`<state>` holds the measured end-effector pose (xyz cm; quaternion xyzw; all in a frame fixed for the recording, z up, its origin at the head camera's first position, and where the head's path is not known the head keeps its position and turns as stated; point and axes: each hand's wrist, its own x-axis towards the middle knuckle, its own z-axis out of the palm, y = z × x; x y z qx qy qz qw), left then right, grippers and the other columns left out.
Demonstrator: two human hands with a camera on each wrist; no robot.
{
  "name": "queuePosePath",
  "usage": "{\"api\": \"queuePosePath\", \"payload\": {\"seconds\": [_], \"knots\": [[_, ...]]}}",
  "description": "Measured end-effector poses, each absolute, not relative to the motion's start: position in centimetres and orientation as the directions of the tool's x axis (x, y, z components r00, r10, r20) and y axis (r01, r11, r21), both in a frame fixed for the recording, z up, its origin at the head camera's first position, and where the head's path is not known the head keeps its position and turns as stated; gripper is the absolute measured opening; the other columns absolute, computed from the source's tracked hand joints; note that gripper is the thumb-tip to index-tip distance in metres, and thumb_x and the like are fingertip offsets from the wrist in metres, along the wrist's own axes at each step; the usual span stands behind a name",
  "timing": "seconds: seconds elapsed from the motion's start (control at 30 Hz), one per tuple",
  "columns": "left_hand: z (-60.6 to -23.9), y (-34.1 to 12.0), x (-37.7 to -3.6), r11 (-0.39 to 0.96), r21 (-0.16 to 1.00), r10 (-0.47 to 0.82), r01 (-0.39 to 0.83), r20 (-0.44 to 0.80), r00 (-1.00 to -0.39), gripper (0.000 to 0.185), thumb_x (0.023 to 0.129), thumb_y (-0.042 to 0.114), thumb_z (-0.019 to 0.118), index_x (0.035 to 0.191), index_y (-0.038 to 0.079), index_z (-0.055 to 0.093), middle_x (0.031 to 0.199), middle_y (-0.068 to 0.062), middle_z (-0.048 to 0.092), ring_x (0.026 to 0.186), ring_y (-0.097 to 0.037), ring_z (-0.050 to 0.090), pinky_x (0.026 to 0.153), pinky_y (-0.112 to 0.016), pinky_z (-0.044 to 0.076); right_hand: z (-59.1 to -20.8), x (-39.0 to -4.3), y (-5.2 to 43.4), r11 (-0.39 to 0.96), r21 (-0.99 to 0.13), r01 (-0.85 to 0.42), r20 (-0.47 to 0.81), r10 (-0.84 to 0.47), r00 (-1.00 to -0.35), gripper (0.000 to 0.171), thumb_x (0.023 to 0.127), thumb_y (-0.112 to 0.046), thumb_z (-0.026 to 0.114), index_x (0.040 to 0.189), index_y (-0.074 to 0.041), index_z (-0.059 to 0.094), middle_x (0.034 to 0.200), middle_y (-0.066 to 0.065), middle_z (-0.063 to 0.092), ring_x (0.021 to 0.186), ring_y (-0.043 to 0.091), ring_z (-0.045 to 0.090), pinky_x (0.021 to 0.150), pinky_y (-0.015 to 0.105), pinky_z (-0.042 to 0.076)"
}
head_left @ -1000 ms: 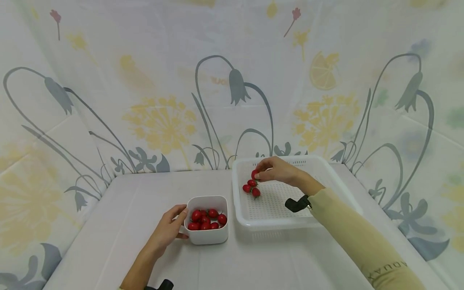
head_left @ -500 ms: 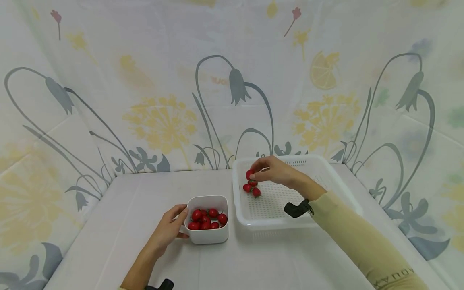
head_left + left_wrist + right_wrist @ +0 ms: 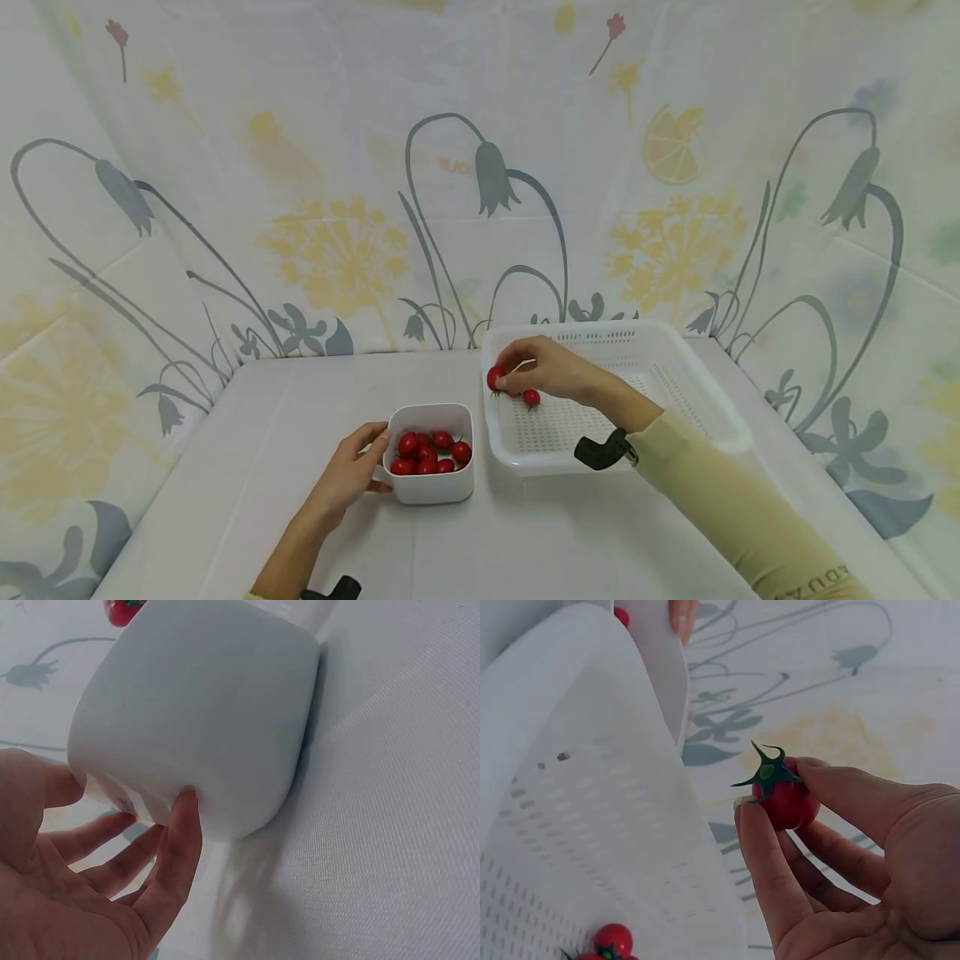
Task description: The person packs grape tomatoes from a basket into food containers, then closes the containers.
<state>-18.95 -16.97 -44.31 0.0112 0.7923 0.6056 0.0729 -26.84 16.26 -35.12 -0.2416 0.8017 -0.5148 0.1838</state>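
Small tub (image 3: 430, 487): white plastic, smooth, soft satin sheen; walls opaque and unmarked in the left wrist view.
Tray (image 3: 720, 408): white plastic, semi-gloss; floor and walls are pierced with rows of small round holes.
Cherry tomato (image 3: 784, 799): glossy red skin, smooth, highlights are seen; matt green calyx. It is pinched by the fingers (image 3: 761, 847) of the right hand (image 3: 551, 371).
Tomatoes in tub (image 3: 427, 454): the same shiny red skin.
Surface (image 3: 525, 542): covered in pale woven cloth, matt, fine weave visible close up.
Backdrop (image 3: 337, 208): matt printed cloth, faint fold lines.
Sleeve (image 3: 735, 500): beige knit fabric, matt.
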Motion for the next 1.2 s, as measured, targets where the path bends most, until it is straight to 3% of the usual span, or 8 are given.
{"api": "queuePosePath", "payload": {"seconds": [0.2,0.37,0.5,0.77,1.2], "knots": [[-44.3,-17.0,-18.8,0.267,0.961,0.108,-0.07,-0.102,-0.989,0.04,0.109,0.025,0.05,0.142,0.003,0.055,0.141,-0.018,0.056,0.106,-0.029,0.06,0.072,-0.04,0.063,-35.5,-26.1,15.0,0.356,-0.906,-0.229,-0.023,-0.581,-0.814,0.024,0.095,-0.015,0.072,0.117,-0.005,0.067,0.11,0.009,0.068,0.101,0.033,0.068,0.073,0.031,0.052],[-44.3,-17.0,-18.8,0.264,0.962,0.107,-0.072,-0.103,-0.989,0.039,0.109,0.025,0.05,0.142,0.003,0.055,0.141,-0.018,0.056,0.106,-0.028,0.06,0.072,-0.041,0.063,-35.9,-25.4,13.7,0.334,-0.903,-0.27,0.011,-0.609,-0.793,0.022,0.096,-0.012,0.071,0.115,-0.005,0.067,0.11,0.009,0.068,0.104,0.036,0.069,0.082,0.033,0.055],[-44.3,-17.0,-18.8,0.262,0.962,0.11,-0.069,-0.101,-0.989,0.04,0.109,0.026,0.05,0.142,0.004,0.054,0.141,-0.017,0.056,0.106,-0.028,0.061,0.072,-0.041,0.063,-36.3,-25.1,12.7,0.329,-0.897,-0.296,0.029,-0.625,-0.78,0.021,0.095,-0.012,0.073,0.113,-0.004,0.067,0.108,0.008,0.068,0.103,0.03,0.071,0.091,0.036,0.057],[-44.5,-17.0,-18.9,0.259,0.964,0.11,-0.062,-0.094,-0.989,0.038,0.109,0.025,0.05,0.141,0.003,0.055,0.139,-0.017,0.057,0.104,-0.027,0.061,0.071,-0.04,0.063,-36.6,-24.4,10.7,0.367,-0.867,-0.338,0.029,-0.639,-0.768,0.02,0.094,-0.015,0.074,0.111,-0.007,0.069,0.104,0.003,0.068,0.097,0.017,0.071,0.087,0.033,0.058],[-44.5,-17.1,-18.9,0.261,0.963,0.11,-0.064,-0.096,-0.989,0.038,0.109,0.025,0.05,0.14,0.004,0.056,0.137,-0.017,0.058,0.103,-0.027,0.059,0.071,-0.04,0.063,-38.2,-23.6,7.1,0.503,-0.733,-0.458,0.026,-0.652,-0.758,0.02,0.094,-0.012,0.075,0.112,-0.006,0.067,0.103,0.004,0.072,0.096,0.019,0.07,0.078,0.025,0.06]]}}
